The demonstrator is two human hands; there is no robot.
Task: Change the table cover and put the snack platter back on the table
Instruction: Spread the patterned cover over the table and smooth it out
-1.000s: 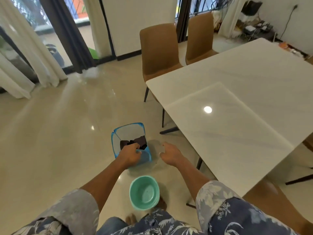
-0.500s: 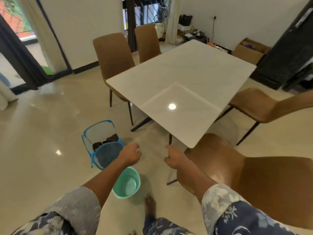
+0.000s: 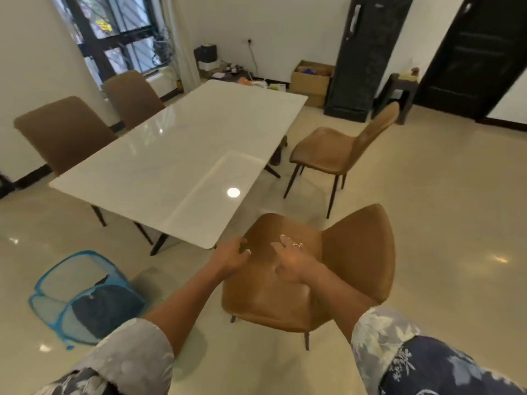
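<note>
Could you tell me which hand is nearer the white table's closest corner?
Left. The left hand is just right of the table corner; the right hand is farther right, above the chair seat.

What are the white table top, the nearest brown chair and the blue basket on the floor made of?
Table top: probably polished stone or a marble-look slab; glossy, reflecting a round light, with faint grey veins.
Nearest chair: tan leather or imitation leather; smooth, with a soft sheen on the seat.
Blue basket: thin mesh fabric with blue trim; its walls are see-through.
</note>
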